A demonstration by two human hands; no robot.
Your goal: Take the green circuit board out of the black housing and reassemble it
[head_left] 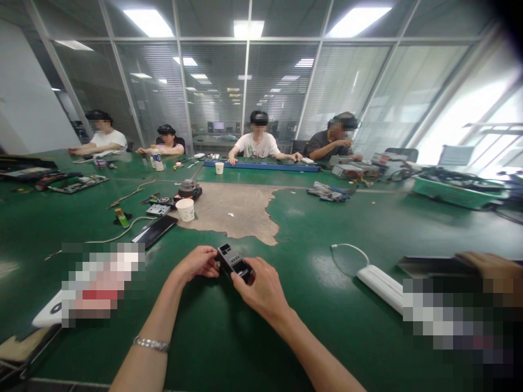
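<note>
Left hand (198, 263) and right hand (261, 288) both grip 1 black electronic device (234, 263).

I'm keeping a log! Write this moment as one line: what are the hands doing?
left hand: holds small black gadget | right hand: holds its other end | nearby: paper cup, white power strip

The 2 bare hands, left hand (197, 262) and right hand (259, 288), curl inward, just apart, held low.
</note>
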